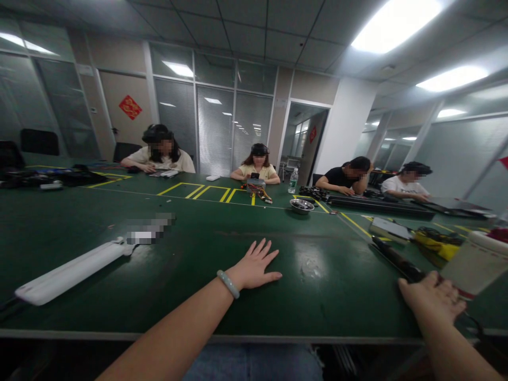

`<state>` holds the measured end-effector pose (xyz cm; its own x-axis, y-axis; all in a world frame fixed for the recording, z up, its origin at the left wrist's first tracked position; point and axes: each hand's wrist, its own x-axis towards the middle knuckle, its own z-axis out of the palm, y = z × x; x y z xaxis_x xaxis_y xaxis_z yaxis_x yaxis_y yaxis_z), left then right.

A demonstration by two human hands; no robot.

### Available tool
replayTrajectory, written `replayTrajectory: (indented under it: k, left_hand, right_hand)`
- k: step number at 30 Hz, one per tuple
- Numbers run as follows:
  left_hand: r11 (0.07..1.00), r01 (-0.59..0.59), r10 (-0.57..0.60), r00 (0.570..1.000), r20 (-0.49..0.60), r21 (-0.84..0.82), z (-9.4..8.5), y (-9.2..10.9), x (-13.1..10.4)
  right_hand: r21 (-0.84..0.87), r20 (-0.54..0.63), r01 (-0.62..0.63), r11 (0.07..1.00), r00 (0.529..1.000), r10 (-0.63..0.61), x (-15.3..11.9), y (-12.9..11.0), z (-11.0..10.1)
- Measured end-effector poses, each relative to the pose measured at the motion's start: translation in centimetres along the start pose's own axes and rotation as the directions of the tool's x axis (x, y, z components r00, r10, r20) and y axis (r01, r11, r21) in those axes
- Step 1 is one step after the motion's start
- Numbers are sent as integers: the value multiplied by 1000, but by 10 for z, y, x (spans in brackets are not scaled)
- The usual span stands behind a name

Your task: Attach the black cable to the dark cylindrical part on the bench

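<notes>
My left hand [257, 265] lies palm down on the green tabletop [190, 296], fingers spread, with nothing in it. A pale bangle [228, 284] circles that wrist. At the right, my right hand [433, 300] has its fingers apart by the near end of a long dark rod-shaped thing [405, 264]. Whether it touches the rod I cannot tell. Just beyond those fingers stands a large pale tub [474, 262] with something dark red in its top. To the left lies a long white device [75, 272] with a hinge; its far end is blurred out.
Several people sit across the table, one person [257, 166] behind a box with coloured wires [257, 186]. A metal bowl [301, 206], a water bottle [293, 181], long black bars [381, 205], a silver box [391, 230] and yellow cables [436, 243] stand farther back. Black gear [51, 177] is heaped far left.
</notes>
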<state>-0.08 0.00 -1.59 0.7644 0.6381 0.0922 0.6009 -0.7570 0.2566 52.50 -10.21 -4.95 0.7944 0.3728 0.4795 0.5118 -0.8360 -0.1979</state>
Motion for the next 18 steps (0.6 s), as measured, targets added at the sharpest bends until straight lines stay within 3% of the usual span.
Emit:
replayTrajectory:
  k: [9,18]
  left_hand:
    - [1000,-14,15,999,-30,28,4,-1,1]
    - [1000,-5,6,999,-36,24,2,3,-1]
  right_hand:
    - [65,151,-142,988,980,131,19,5,15]
    - [100,108,-161,982,983,150,14,8,12]
